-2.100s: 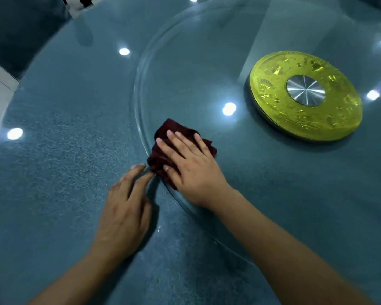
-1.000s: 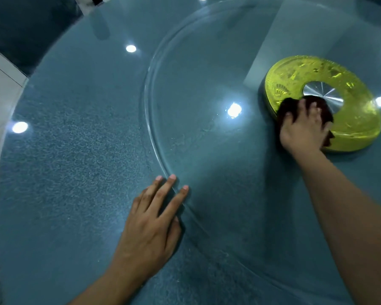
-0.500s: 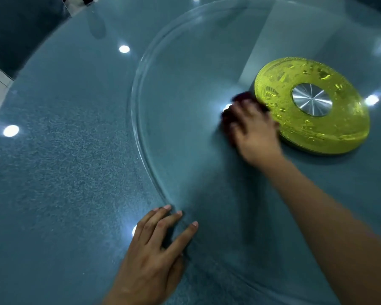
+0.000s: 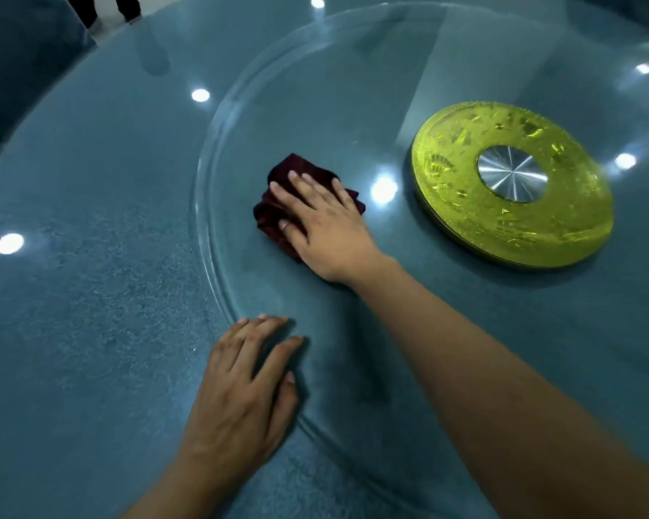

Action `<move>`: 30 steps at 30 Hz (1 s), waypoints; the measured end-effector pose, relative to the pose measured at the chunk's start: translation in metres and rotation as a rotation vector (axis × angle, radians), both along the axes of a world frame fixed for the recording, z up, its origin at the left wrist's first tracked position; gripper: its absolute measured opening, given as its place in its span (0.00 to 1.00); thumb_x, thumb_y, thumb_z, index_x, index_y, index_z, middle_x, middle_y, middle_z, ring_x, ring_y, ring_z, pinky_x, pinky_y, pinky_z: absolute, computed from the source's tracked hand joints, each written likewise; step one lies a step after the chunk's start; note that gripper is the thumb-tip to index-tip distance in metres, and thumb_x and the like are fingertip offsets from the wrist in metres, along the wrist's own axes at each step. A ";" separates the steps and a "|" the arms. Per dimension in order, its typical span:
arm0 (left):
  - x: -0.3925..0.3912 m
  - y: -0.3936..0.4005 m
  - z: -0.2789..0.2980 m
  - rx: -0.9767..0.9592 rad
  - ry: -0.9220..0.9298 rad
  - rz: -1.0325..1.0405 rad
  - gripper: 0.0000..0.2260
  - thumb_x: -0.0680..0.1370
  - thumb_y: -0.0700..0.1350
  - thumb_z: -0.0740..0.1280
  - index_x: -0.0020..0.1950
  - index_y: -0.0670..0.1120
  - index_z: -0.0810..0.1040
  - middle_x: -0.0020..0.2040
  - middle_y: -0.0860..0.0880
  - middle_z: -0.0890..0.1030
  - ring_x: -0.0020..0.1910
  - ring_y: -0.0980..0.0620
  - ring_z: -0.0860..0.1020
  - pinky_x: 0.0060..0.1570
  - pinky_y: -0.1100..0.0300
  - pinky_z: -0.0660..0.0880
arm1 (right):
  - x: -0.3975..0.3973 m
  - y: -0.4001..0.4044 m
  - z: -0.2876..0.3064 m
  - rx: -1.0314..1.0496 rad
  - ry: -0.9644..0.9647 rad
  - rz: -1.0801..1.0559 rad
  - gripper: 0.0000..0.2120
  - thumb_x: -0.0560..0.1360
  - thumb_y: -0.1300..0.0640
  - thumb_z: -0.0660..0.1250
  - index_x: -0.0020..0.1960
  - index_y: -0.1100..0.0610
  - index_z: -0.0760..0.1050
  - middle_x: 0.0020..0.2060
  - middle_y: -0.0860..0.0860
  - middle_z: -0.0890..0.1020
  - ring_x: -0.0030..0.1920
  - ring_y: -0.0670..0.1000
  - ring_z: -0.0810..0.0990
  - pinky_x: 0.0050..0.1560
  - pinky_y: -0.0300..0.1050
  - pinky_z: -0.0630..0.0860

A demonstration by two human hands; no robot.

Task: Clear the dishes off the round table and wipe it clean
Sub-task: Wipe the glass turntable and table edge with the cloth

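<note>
Right hand (image 4: 325, 219): flat, fingers straight, pressing cloth (image 4: 278, 196) onto glass turntable (image 4: 315, 88). Cloth: dark maroon, crumpled, folded, mostly covered; at 9 o'clock of yellow hub (image 4: 465, 204), apart from it. Left hand (image 4: 240, 387): flat, fingers spread, tips on turntable rim at 6 o'clock of cloth. Table (image 4: 90, 294): round, teal, speckled, glossy with light reflections. Half a second ago: cloth beside hub; now shifted toward 9 o'clock.

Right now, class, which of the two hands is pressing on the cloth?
The right hand: its flat fingers press the dark red cloth on the glass turntable. The left hand touches only the turntable's near rim, apart from the cloth.
</note>
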State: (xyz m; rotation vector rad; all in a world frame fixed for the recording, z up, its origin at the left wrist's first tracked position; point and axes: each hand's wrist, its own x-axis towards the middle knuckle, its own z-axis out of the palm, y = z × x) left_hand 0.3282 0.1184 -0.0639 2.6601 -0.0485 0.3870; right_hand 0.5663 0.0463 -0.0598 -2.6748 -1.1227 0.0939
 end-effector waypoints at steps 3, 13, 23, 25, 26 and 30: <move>0.009 0.002 0.001 0.013 0.018 0.020 0.15 0.78 0.45 0.63 0.61 0.44 0.82 0.67 0.44 0.77 0.66 0.41 0.75 0.68 0.45 0.69 | 0.034 -0.072 -0.005 -0.020 -0.037 -0.336 0.27 0.84 0.43 0.51 0.81 0.43 0.52 0.81 0.48 0.53 0.81 0.49 0.50 0.78 0.56 0.39; 0.153 -0.033 0.012 0.053 0.091 0.063 0.18 0.77 0.47 0.60 0.63 0.44 0.78 0.66 0.41 0.76 0.63 0.38 0.74 0.63 0.43 0.68 | 0.103 -0.232 0.001 -0.084 0.029 -1.040 0.29 0.84 0.43 0.48 0.82 0.49 0.48 0.81 0.54 0.50 0.81 0.53 0.48 0.78 0.63 0.39; 0.251 -0.060 0.003 0.139 0.051 -0.045 0.18 0.78 0.47 0.58 0.63 0.43 0.79 0.63 0.41 0.77 0.62 0.38 0.75 0.66 0.43 0.70 | 0.240 -0.120 0.000 -0.051 -0.041 -0.249 0.25 0.84 0.43 0.51 0.80 0.41 0.54 0.81 0.48 0.56 0.80 0.48 0.52 0.79 0.56 0.43; 0.248 -0.061 -0.002 0.118 0.021 -0.041 0.18 0.78 0.46 0.59 0.63 0.43 0.80 0.64 0.41 0.78 0.64 0.38 0.75 0.67 0.42 0.69 | 0.279 -0.161 -0.004 -0.037 -0.041 -0.563 0.26 0.83 0.43 0.50 0.81 0.44 0.54 0.81 0.51 0.55 0.80 0.50 0.51 0.79 0.59 0.43; 0.248 -0.061 -0.003 0.111 0.011 -0.037 0.18 0.78 0.46 0.59 0.64 0.43 0.80 0.64 0.41 0.78 0.65 0.38 0.75 0.68 0.41 0.69 | 0.294 -0.189 -0.003 -0.032 -0.032 -0.729 0.27 0.83 0.43 0.50 0.81 0.45 0.55 0.81 0.53 0.54 0.80 0.52 0.51 0.78 0.61 0.42; 0.250 -0.063 -0.010 0.105 -0.045 -0.021 0.18 0.79 0.47 0.59 0.63 0.43 0.81 0.65 0.41 0.78 0.65 0.37 0.75 0.69 0.42 0.67 | 0.325 -0.284 0.007 -0.028 0.120 -1.215 0.29 0.82 0.42 0.47 0.82 0.48 0.50 0.82 0.53 0.48 0.81 0.53 0.46 0.77 0.64 0.39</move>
